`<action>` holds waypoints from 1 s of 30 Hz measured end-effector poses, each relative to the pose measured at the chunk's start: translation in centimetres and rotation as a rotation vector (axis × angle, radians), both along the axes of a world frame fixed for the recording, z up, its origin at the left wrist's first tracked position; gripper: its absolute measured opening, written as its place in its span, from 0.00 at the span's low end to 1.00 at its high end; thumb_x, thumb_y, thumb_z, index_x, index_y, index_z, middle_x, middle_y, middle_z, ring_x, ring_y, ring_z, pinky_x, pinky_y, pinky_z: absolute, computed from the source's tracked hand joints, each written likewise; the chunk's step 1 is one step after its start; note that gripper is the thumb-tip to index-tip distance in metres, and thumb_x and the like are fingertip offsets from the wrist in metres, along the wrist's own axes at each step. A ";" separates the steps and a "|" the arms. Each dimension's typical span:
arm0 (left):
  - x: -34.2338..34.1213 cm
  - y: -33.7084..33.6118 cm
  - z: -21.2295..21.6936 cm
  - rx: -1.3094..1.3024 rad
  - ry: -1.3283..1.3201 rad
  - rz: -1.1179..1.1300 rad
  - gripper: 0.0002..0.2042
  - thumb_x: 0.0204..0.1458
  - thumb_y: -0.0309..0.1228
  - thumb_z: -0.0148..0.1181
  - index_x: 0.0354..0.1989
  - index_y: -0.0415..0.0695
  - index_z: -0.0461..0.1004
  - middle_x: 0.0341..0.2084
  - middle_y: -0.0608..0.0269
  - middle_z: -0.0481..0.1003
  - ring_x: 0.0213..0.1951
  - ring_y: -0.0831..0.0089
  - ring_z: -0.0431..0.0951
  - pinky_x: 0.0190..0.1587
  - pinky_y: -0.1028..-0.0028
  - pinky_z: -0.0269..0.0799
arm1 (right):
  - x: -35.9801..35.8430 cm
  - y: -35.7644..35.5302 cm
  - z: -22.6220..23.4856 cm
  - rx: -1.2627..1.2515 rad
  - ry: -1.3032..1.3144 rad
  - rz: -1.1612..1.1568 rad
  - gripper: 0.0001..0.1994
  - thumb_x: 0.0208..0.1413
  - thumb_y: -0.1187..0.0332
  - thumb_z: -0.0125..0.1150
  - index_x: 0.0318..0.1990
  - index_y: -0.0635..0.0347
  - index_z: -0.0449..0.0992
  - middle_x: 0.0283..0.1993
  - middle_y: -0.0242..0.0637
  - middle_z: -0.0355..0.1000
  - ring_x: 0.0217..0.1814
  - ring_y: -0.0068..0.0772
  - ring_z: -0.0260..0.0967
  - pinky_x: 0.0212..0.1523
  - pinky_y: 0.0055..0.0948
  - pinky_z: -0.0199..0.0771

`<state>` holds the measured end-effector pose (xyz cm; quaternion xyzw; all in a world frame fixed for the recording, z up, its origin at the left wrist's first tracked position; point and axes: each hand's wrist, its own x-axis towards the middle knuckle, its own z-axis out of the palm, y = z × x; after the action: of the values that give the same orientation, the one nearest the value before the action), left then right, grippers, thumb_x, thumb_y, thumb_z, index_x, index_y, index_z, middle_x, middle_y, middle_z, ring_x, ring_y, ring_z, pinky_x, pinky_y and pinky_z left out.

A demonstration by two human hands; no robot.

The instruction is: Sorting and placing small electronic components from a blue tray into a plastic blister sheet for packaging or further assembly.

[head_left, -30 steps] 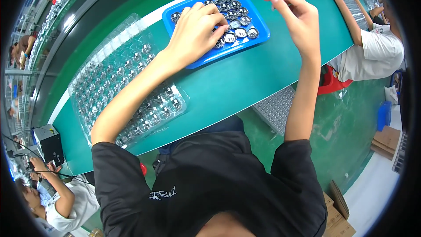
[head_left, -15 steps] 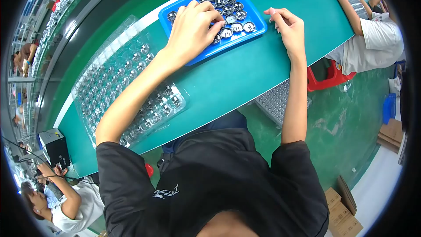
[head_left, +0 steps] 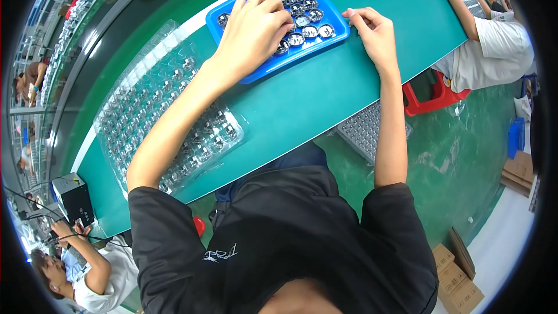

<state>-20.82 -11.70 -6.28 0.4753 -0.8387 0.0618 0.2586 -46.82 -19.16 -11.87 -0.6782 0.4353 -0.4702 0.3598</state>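
Observation:
A shallow blue tray (head_left: pixel 256 73) lies on the green bench, holding several round, shiny lens-like parts (head_left: pixel 310 31). My left hand (head_left: pixel 253 35) reaches over its left half. Its fingers are bent down among the parts and closed, and the hand covers whatever they grip. My right hand (head_left: pixel 372 29) is at the tray's right rim, thumb and index finger pinched close together. Whether it touches the rim or holds something small cannot be made out. Under and beside my left forearm lies a clear plastic blister tray (head_left: pixel 174 104) with rows of similar shiny parts.
A black box (head_left: pixel 74 200) with cables stands at the bench's left end. Below the front edge are another part-filled tray (head_left: pixel 363 134) and a red stool (head_left: pixel 433 102). Co-workers sit at right (head_left: pixel 494 52) and lower left (head_left: pixel 93 273). Cardboard boxes (head_left: pixel 456 282) stand on the floor.
My right hand has come slightly left to the blue tray's rim. My left hand stays over the parts, with its fingers drawn in a little. The whole view has shifted slightly.

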 end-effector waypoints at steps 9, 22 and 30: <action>0.3 -0.2 0.2 0.011 -0.062 -0.023 0.07 0.55 0.32 0.62 0.35 0.43 0.82 0.36 0.63 0.76 0.43 0.63 0.71 0.47 0.64 0.64 | 0.2 -0.3 -0.4 -0.051 0.082 -0.040 0.11 0.63 0.65 0.64 0.38 0.66 0.84 0.30 0.26 0.74 0.29 0.12 0.64 0.30 0.17 0.63; -0.9 -0.1 0.2 0.026 -0.053 0.028 0.06 0.54 0.31 0.63 0.35 0.42 0.82 0.35 0.61 0.77 0.43 0.61 0.73 0.48 0.62 0.65 | 0.3 0.0 -0.2 -0.099 0.124 -0.070 0.11 0.61 0.65 0.65 0.39 0.67 0.84 0.30 0.26 0.75 0.28 0.12 0.63 0.29 0.17 0.63; -1.4 0.2 -0.1 0.100 -0.009 0.132 0.07 0.55 0.32 0.63 0.36 0.41 0.82 0.38 0.60 0.79 0.45 0.60 0.74 0.49 0.61 0.66 | 0.2 0.4 0.0 -0.094 0.157 -0.085 0.12 0.61 0.65 0.65 0.39 0.67 0.83 0.29 0.26 0.74 0.28 0.13 0.63 0.29 0.18 0.64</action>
<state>-22.20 -11.48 -6.43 0.5417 -0.8087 0.0389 0.2260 -46.58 -18.74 -11.88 -0.7099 0.4680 -0.4506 0.2719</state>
